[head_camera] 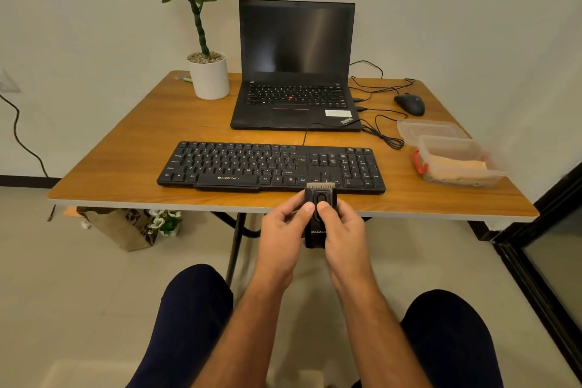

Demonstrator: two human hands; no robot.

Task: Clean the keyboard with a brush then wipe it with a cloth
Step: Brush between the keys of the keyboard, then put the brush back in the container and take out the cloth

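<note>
Both hands hold the black brush (318, 214) upright at the near bench (126, 148) edge, probably to slide its bristles out before sweeping. The left hand (285, 230) and right hand (341, 228) curl round its body, thumbs pressing its front. The keyboard (271, 168) lies just beyond them; the cloth (456, 167) waits in a plastic box (423, 148) off to the right.

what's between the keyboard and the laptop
Mostly bare tabletop in the head view; only the keyboard's black cable crosses that strip, running up toward the laptop's front edge.
</note>
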